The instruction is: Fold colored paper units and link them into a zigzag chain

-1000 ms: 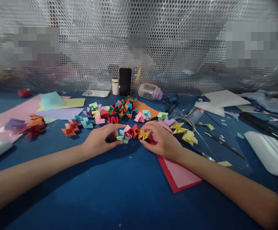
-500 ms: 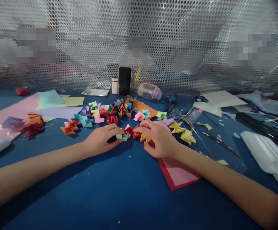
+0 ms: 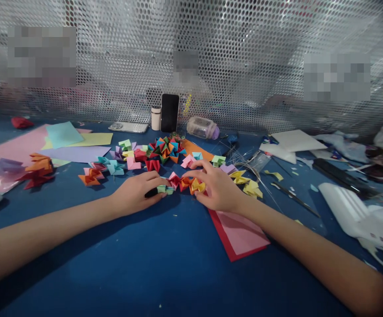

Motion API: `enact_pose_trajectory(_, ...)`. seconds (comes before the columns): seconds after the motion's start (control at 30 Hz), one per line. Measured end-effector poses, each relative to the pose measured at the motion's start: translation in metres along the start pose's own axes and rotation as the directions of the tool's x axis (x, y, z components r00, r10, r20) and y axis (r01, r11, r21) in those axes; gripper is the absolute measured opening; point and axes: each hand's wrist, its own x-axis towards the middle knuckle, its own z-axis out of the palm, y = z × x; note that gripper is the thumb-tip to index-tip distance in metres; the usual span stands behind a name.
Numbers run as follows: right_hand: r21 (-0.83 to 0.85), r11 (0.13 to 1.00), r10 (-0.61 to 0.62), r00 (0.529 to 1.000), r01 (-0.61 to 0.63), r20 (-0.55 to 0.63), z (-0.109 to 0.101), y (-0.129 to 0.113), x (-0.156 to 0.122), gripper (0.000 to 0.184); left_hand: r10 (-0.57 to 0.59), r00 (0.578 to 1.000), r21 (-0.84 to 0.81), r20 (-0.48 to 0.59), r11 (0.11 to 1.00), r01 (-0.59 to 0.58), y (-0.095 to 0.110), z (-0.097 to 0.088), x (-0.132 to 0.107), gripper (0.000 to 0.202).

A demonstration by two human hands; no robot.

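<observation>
The clear jar (image 3: 202,127) lies on its side, contents unclear. Both hands, left hand (image 3: 137,193) and right hand (image 3: 218,189), pinch the folded multicoloured paper chain (image 3: 180,183).

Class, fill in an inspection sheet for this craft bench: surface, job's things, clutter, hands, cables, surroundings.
Surface: blue table top, paper scraps scattered.
Job's things: chain of folded coloured paper pieces lying on the table between both hands.
Clutter: loose folded paper pieces, pastel paper sheets, red-and-pink sheet, black phone, clear plastic jar.
Hands: left hand and right hand touching the chain.
Cables: nothing seen.
Surroundings: perforated metal screen behind.
</observation>
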Motion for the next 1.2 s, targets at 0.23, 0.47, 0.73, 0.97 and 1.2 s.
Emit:
enact_pose_trajectory(0.23,-0.022,1.000,-0.020,0.996,0.022,0.085,-0.006,0.000,0.001,0.040,-0.013,1.000,-0.001,0.027,1.000,0.013,-0.001,0.000,-0.001,0.025)
enact_pose_trajectory(0.47,-0.023,0.999,-0.035,0.995,0.038,0.097,-0.006,0.002,-0.001,0.039,0.007,1.000,0.008,0.027,1.000,-0.007,-0.001,-0.001,-0.002,0.025)
enact_pose_trajectory(0.73,0.094,0.994,-0.047,0.999,0.049,-0.022,-0.011,0.004,-0.001,0.015,0.001,1.000,0.015,0.018,1.000,-0.002,-0.002,0.001,-0.001,0.025)
enact_pose_trajectory(0.97,0.058,0.997,-0.058,0.996,0.055,0.063,-0.012,0.006,-0.001,0.019,0.009,1.000,0.006,-0.006,1.000,-0.009,-0.002,0.001,0.000,0.025)
enact_pose_trajectory(1.2,0.044,0.995,-0.092,0.990,0.087,0.106,-0.022,0.004,0.004,0.025,0.012,1.000,0.005,-0.017,1.000,-0.012,0.000,0.001,0.001,0.024)
